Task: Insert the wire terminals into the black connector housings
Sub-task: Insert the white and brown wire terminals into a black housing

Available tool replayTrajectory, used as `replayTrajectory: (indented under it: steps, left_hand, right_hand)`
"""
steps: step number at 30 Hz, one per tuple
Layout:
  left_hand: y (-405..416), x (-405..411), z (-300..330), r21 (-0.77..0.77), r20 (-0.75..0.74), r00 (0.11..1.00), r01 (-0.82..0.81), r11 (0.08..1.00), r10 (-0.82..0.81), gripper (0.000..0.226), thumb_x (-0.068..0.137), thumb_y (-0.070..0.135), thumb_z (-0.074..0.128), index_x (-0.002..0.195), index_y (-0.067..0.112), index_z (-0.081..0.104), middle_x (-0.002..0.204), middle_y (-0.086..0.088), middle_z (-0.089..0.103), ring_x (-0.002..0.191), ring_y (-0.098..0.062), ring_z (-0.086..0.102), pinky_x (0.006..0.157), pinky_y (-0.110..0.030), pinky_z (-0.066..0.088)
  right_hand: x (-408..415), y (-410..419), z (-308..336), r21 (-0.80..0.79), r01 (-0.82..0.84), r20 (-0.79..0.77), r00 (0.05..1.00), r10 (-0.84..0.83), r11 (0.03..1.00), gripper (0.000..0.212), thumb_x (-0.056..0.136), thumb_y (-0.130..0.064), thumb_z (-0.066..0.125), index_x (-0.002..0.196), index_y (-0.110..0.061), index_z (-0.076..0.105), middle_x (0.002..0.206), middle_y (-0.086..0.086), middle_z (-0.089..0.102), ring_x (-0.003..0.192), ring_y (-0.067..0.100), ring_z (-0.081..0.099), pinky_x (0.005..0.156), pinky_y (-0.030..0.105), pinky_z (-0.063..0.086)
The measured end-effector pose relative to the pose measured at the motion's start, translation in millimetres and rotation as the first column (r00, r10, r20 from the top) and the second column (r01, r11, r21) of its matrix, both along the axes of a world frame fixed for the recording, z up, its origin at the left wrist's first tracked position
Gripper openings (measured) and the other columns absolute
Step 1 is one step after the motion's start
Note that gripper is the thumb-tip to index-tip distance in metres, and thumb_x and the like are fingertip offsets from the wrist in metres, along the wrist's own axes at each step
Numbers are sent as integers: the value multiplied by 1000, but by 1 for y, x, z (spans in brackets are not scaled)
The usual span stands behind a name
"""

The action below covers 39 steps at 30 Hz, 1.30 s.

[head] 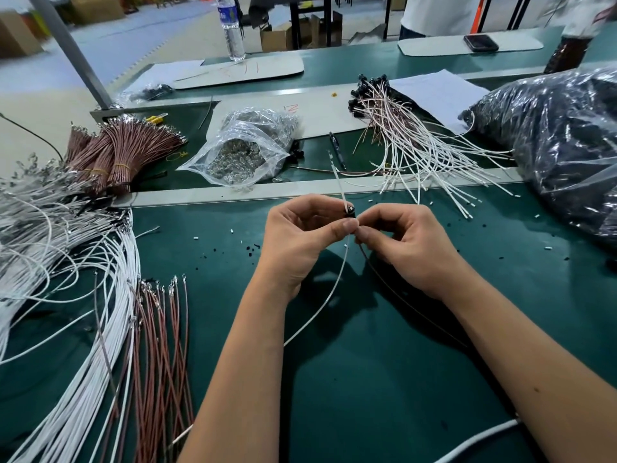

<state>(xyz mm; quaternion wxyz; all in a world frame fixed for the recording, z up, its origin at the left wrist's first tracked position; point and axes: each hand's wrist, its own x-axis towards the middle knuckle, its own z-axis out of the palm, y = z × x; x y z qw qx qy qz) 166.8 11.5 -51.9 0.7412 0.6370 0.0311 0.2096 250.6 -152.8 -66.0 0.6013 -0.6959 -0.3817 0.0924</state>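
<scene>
My left hand point(300, 238) pinches a small black connector housing point(349, 209) between thumb and fingers above the green mat. A white wire point(329, 297) hangs from the housing and curves down toward me. My right hand point(405, 243) pinches a brown wire point(394, 290) just under the housing, its end right at the housing's underside. That brown wire trails down to the right along my forearm. A white strip point(337, 177) sticks up behind the housing.
Loose white wires point(76, 295) and brown wires point(160, 345) with terminals lie on the left. Finished assemblies point(410, 142) are piled at the back right, beside a large bag of black housings point(561, 142). A bag of metal terminals point(243, 152) and bundled brown wires point(113, 155) sit behind.
</scene>
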Motion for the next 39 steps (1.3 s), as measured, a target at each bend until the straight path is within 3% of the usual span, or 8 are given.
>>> replayTrajectory:
  steps: [6,14,30,39]
  left_hand:
    - [0,0,1,0,-16,1000,5,1000,-5,22,65,11,86,85,13,76,84,-4,76,77,-16,70,74,-26,57]
    - [0,0,1,-2,-27,999,19,1000,-19,22,70,3,83,89,4,72,88,-12,77,82,-22,71,78,-30,57]
    - [-1,-1,4,-12,19,998,54,998,-54,24,67,4,83,88,2,71,85,-7,77,80,-19,73,75,-25,56]
    - [-1,-2,5,12,47,998,44,999,-45,22,70,-8,80,89,-3,70,89,-13,75,85,-26,71,83,-34,58]
  right_hand:
    - [1,-1,-1,29,9,-1,1000,-9,1000,4,92,-11,76,92,-14,78,82,0,76,76,6,68,74,18,52]
    - [2,-3,-3,69,-28,-58,998,32,997,3,91,-5,77,91,-3,74,68,-14,68,55,-3,57,55,6,41]
    - [1,-3,0,85,-69,-93,993,77,994,11,89,-6,78,86,-14,72,72,-11,69,60,-2,60,58,9,44]
    - [-3,-1,2,93,-64,-168,983,79,994,11,87,-8,78,87,-17,73,76,-7,69,71,10,60,48,27,46]
